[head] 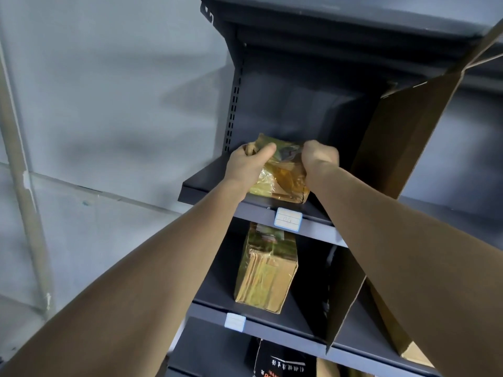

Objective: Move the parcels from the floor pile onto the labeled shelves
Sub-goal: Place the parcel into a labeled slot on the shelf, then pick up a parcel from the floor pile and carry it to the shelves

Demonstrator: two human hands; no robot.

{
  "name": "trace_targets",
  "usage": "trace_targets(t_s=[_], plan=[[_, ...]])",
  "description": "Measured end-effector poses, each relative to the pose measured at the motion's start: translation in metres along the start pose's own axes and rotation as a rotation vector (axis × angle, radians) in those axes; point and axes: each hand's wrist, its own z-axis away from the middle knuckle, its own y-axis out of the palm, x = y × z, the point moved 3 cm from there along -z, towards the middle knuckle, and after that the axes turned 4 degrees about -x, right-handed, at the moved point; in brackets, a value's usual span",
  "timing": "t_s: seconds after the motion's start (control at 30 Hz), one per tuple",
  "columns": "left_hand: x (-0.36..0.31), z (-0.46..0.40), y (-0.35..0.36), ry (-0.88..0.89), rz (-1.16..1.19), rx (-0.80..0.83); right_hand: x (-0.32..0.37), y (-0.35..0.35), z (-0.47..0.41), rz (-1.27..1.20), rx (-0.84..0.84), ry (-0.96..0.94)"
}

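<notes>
A tape-wrapped brown parcel [280, 176] lies on the dark shelf [206, 186], above its white label [288, 219]

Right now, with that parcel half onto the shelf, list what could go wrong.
1. The parcel overhangs the shelf front edge; released early by the left hand and right hand, it may tip off.
2. Its glossy tape wrap may slip.
3. Pushed right, it could knock the cardboard divider.

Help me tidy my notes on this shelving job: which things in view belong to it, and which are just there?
Part of the job:
taped parcel, gripped by left hand and right hand
upper shelf
shelf label
parcel below

Just there:
cardboard divider
black box
wall pipe
</notes>
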Motion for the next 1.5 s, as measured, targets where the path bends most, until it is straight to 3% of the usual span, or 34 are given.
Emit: trace_targets(t_s=[0.27,0.53,0.63,0.77,0.93,1.1,1.27,1.5], plan=[[-0.015,0.006,-0.003,-0.032,-0.077,-0.094,0.007,-0.002,0.014,-0.018,0.133,-0.010],[-0.063,0.040,0.003,0.304,-0.080,-0.311,0.015,-0.023,0.047,-0.019,0.125,-0.291],[-0.088,0.065,0.023,0.449,-0.005,-0.292,0.024,-0.039,0.070,-0.035,0.169,-0.490],[-0.120,0.105,0.054,0.495,0.143,-0.242,0.041,-0.079,0.092,-0.107,0.181,-0.609],[-0.151,0.171,0.104,0.512,0.275,-0.156,0.055,-0.171,0.120,-0.137,0.115,-0.702],[-0.162,0.264,0.180,0.440,0.305,0.028,0.037,-0.291,0.131,-0.081,0.012,-0.663],[-0.150,0.379,0.268,0.345,0.168,0.225,-0.013,-0.442,0.143,0.016,-0.134,-0.576],[-0.110,0.532,0.405,0.175,0.062,0.500,-0.096,-0.678,0.177,0.119,-0.430,-0.277]])
